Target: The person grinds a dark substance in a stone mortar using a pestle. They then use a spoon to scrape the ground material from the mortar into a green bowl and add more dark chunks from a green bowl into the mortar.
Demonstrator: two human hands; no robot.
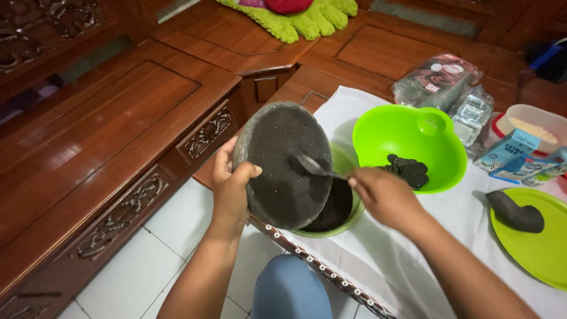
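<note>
My left hand [230, 186] grips the rim of a round grey stone mortar plate [283, 165], tilted up on edge over a small green bowl [349, 215] that holds dark crumbs. A metal spoon [313, 165] is held in my right hand [384, 195], with its bowl pressed against the dusty dark face of the plate. The plate hides most of the small bowl.
A bigger bright green bowl [407, 133] with dark round biscuits stands behind. A stone pestle [514, 212] lies on a green plate [540, 251] at right. Packets [440, 80], small milk cartons [514, 156] and a white tub [534, 124] crowd the far right of the white-clothed table [378, 266].
</note>
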